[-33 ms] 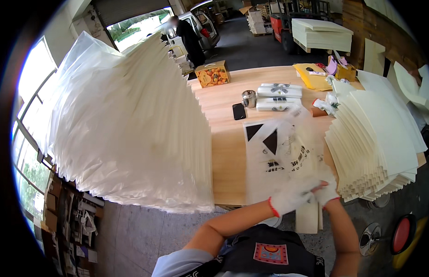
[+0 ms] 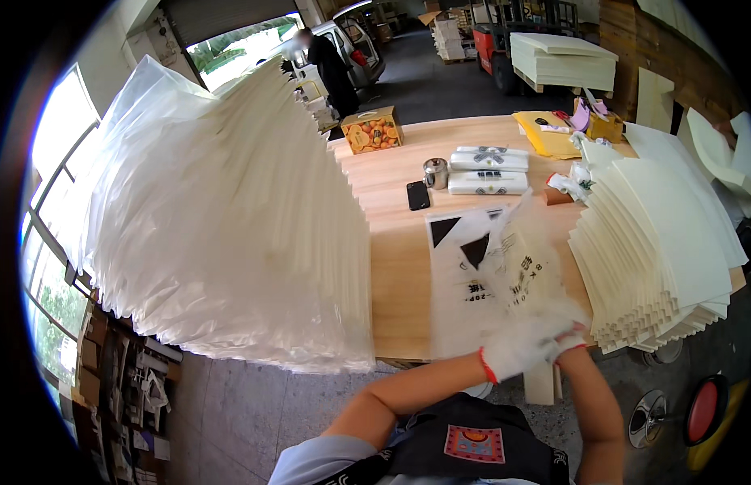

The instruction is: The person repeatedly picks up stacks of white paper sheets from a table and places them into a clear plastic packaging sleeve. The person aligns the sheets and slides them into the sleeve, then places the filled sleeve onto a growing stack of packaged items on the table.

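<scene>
Both my hands wear white gloves with red cuffs and meet at the table's near edge. My left hand (image 2: 517,356) reaches across to the right, its fingers closed at the mouth of a clear printed plastic bag (image 2: 527,271). Beside it, my right hand (image 2: 571,338) is closed on the same bag's edge, partly covered by film and blur. A narrow pale paper stack (image 2: 541,386) sticks out toward me below the hands; its far part seems to lie inside the bag. Under it, more flat printed bags (image 2: 450,323) rest on the table.
A tall plastic-wrapped stack (image 2: 238,234) fills the left. Fanned pale sheets (image 2: 634,242) stand at the right. Farther back on the wooden table (image 2: 395,275) are a phone (image 2: 418,195), a metal pot (image 2: 435,173), rolled bags (image 2: 488,182) and an orange box (image 2: 372,130). A person (image 2: 331,69) stands beyond.
Both hands have shifted slightly to the right. The raised bag film has changed shape, and less of the paper stack shows below my hands.
</scene>
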A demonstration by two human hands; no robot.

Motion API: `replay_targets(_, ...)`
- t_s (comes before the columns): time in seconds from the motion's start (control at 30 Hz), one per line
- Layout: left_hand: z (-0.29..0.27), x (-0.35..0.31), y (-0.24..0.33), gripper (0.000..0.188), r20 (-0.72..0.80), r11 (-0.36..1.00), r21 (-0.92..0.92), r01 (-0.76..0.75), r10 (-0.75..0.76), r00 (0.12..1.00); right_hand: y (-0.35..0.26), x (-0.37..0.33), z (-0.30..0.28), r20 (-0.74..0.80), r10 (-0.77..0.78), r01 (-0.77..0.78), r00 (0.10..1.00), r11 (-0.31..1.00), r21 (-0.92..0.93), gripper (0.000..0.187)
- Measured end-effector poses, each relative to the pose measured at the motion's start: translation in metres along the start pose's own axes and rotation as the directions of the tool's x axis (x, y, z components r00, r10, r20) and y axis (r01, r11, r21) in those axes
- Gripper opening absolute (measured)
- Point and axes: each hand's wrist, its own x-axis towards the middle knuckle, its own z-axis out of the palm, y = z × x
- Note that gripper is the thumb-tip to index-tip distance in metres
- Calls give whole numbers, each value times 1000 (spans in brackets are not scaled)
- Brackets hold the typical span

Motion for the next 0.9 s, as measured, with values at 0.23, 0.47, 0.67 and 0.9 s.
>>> replay_targets(0.23, -3, -20, -35, 24, -62, 948, 53, 313, -310, 949, -24, -42, 55, -20, -192, 156, 981, 847, -508, 38)
replay_targets(0.47, -3, -105, -89, 28, 2, 893, 436, 110, -123, 992, 25, -71, 65, -267, -169, -22, 949, 806, -591, 36)
replay_targets(0.67, -43, -169, -156, 14, -726, 536, 585, 608, 12, 688, 53, -64, 49, -55, 49, -74, 997, 670, -739, 22)
replay_targets(0.9, -24, -223, -74, 19, -828, 777, 66, 627, -308, 469, -17, -141, 23, 262, 19, 184, 965, 665, -724, 20)
